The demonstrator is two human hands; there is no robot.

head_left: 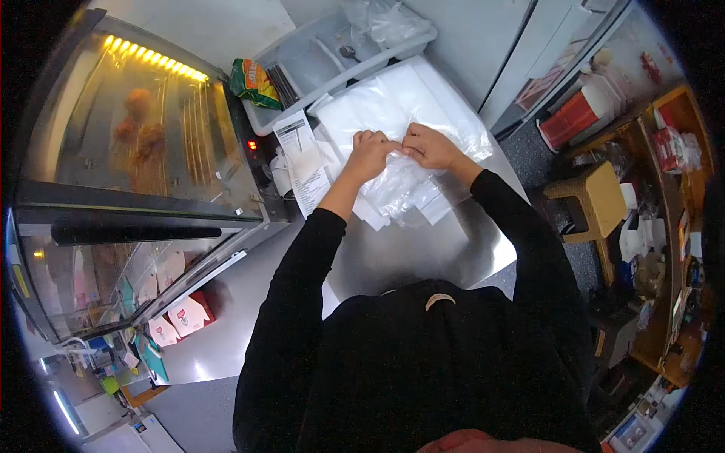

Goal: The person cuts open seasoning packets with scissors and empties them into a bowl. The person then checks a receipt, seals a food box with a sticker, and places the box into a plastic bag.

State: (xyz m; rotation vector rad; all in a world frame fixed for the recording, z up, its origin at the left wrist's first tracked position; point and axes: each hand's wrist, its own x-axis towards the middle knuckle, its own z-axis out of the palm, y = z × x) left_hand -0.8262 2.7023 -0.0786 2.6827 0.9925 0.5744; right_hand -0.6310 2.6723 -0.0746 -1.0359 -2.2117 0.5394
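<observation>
My left hand (370,156) and my right hand (428,146) meet above the counter, fingers curled and pinching the top of a clear plastic bag (404,187). The bag hangs crumpled below my fingers, its lower part over the steel counter (377,260). What lies inside it I cannot make out. Behind my hands lies a stack of white plastic bags (385,94). To the left of my left hand, a printed receipt (300,155) lies by the stack.
A lit glass warming cabinet (143,121) with fried food stands at left. A plastic bin (310,64) and a green-yellow packet (255,83) are at the back. Red-and-white boxes (185,315) sit lower left. Wooden shelves (672,249) and a cardboard box (593,200) are at right.
</observation>
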